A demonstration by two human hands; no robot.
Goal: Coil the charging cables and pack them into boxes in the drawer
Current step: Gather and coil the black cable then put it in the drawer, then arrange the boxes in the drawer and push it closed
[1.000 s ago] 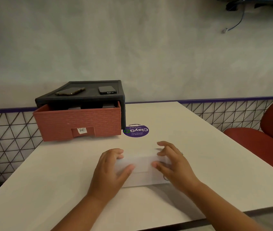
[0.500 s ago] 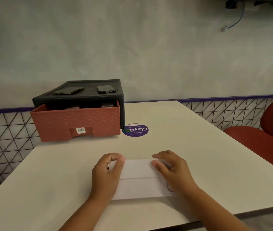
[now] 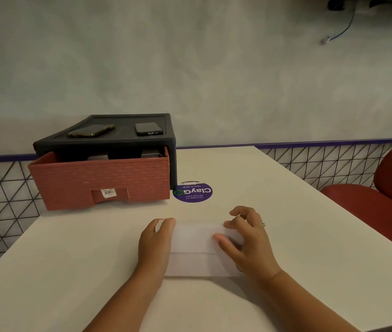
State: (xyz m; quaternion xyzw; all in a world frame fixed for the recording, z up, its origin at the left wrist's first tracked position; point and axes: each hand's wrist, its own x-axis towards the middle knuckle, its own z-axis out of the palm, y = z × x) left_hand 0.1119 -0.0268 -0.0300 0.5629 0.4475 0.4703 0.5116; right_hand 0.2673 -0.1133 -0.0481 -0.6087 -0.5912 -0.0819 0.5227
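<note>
A person is holding a flat white box [image 3: 195, 248] on the white table [image 3: 298, 224], a little nearer the camera than the red-brown drawer [image 3: 99, 185] and slightly to its right. The left hand [image 3: 155, 243] is gripping the box's left end, its fingers curled over the far corner. The right hand [image 3: 247, 243], wearing a ring [image 3: 262, 224], is clasping the right end, with its thumb lying on the lid and its curled fingers reaching round the far edge. The box lid is lying closed, and its contents are not showing. The drawer is standing partly pulled out of its black housing [image 3: 128, 143], and dark items inside it are showing only in part. Two phones [image 3: 91, 131] [image 3: 148, 128] are lying on the housing just above the drawer. A round purple sticker [image 3: 192, 192] is sitting on the tabletop just right of the drawer's front corner. A red chair [image 3: 381, 200] is standing far to the drawer's right, past the table edge.
</note>
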